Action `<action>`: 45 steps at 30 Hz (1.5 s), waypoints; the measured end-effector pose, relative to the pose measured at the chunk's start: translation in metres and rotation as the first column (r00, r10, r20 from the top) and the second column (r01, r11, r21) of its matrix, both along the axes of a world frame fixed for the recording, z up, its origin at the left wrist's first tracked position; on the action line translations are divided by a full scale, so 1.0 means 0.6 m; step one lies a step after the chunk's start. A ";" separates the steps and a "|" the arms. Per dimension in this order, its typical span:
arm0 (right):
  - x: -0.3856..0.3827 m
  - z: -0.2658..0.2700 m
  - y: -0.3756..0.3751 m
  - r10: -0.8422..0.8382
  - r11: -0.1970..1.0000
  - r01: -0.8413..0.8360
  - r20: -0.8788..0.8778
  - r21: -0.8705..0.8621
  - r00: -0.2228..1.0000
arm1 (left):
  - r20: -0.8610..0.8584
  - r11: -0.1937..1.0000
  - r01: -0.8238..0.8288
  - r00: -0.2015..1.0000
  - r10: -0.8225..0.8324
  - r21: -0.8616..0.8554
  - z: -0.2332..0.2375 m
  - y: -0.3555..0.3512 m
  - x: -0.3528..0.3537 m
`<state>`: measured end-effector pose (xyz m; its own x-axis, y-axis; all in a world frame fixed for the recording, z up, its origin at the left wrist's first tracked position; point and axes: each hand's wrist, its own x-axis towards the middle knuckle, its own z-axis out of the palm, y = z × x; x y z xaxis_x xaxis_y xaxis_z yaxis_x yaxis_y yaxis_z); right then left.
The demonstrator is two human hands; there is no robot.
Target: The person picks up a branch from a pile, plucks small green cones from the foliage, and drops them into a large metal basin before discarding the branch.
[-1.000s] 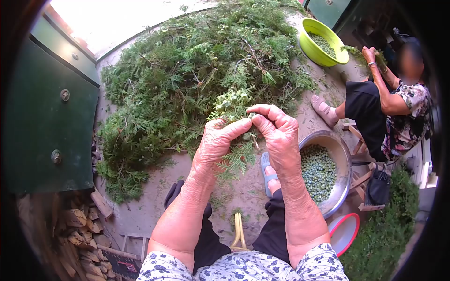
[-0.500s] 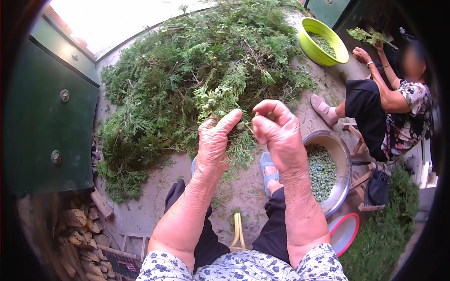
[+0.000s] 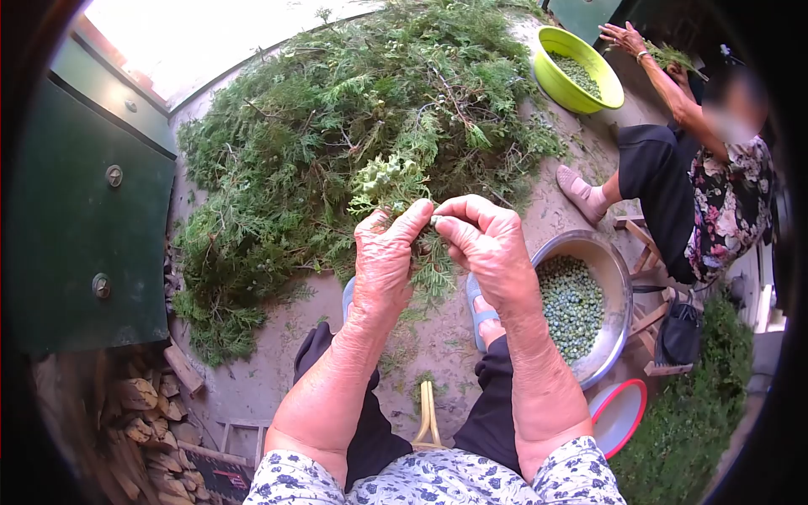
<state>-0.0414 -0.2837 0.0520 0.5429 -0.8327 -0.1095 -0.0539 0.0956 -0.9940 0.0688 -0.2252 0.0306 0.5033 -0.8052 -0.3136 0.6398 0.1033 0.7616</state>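
Note:
My left hand (image 3: 387, 248) is closed around a leafy evergreen sprig (image 3: 389, 181) that carries pale green cones at its top. Right beside it, my right hand (image 3: 484, 240) pinches a small pale green cone (image 3: 434, 220) between thumb and forefinger, close to the left thumb. Part of the sprig hangs down between the two hands. Beyond them spreads a large heap of cut evergreen branches (image 3: 286, 151). At the right, a metal basin (image 3: 620, 290) holds many small round green cones (image 3: 572, 307).
A yellow-green basin (image 3: 549, 76) with cones stands at the upper right. Near it sits another person (image 3: 728, 194) holding a sprig. A red-rimmed white container (image 3: 619, 417) is below the metal basin. Green doors (image 3: 93, 227) and stacked firewood (image 3: 151, 421) lie left.
My right hand has moved left and inward, its fingertips now meeting at the sprig by my left thumb. The other person's arm has risen and stretched out.

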 end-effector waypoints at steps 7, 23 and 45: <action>-0.014 -0.013 -0.018 -0.105 0.838 -0.153 0.430 0.524 0.897 | -0.088 0.997 0.028 0.996 -0.034 -0.066 0.001 -0.005 -0.001; 0.003 -0.006 -0.004 -0.037 0.953 0.000 -0.117 -0.303 0.992 | 0.424 0.964 0.221 0.866 -0.264 0.150 -0.018 0.008 -0.006; -0.015 -0.003 -0.029 -0.182 0.950 0.073 0.347 0.304 0.920 | 0.130 0.926 0.371 0.924 -0.360 -0.073 0.010 0.000 -0.006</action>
